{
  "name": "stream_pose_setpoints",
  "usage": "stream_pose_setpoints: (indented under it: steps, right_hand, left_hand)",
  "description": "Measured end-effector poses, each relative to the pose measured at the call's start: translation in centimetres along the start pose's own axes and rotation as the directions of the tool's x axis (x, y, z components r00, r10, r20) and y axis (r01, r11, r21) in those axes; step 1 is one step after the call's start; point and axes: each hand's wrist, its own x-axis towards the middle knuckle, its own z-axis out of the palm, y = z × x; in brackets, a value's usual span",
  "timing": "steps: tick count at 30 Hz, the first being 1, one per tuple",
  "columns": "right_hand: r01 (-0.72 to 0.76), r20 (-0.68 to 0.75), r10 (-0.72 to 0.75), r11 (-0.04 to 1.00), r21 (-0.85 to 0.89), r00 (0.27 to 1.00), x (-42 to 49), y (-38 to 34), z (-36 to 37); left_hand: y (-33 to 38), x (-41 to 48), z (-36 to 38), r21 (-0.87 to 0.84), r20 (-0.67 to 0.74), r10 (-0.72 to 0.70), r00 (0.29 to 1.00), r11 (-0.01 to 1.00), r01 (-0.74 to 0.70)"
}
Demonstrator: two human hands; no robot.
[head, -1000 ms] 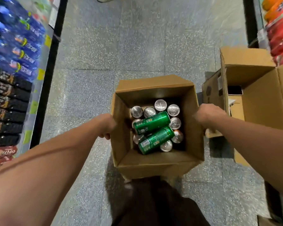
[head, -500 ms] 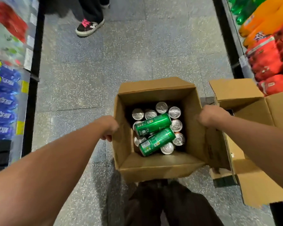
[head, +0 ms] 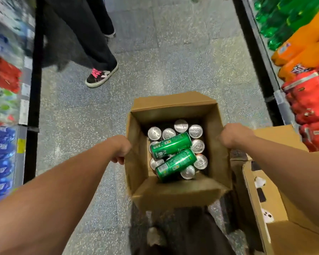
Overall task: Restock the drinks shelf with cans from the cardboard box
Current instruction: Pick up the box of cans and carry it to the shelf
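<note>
The cardboard box [head: 175, 194] is being held between both hands: the left hand [head: 121, 149] is gripping its left wall and the right hand [head: 232, 136] is gripping its right wall. Inside, between the hands, two green cans [head: 170, 145] are lying sideways across upright cans [head: 195, 131], which are showing nine silver tops.

Scene was lit evenly from overhead, fairly bright. Small glare spots were picked up on the can tops [head: 180, 125]. A dark shadow was cast on the floor [head: 173, 61] under the cardboard box [head: 173, 192], toward 6 o'clock. Shelf stock [head: 2, 144] at 9 o'clock was smeared by motion blur, and the bottles [head: 302, 43] at 2 o'clock were softened too. The centre was rendered sharp. Wide-angle bending was noted at the frame edges, with lines bowed outward.
</note>
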Motion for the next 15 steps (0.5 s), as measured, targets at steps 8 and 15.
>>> stream_pose_setpoints:
  steps: [8, 15]
  right_hand:
    - [0.003, 0.017, -0.002, 0.999, -0.046, 1.0, 9.0, -2.1, -9.9]
    - [-0.053, 0.025, 0.055, 0.997, -0.052, 0.998, 17.0, -4.7, -18.5]
  left_hand:
    - [7.4, 5.3, -9.2, 0.002, 0.002, -0.013, 1.0, 1.0, 0.013]
    - [14.4, 10.8, -20.3, 0.057, 0.041, 0.048, 0.998, 0.997, -0.05]
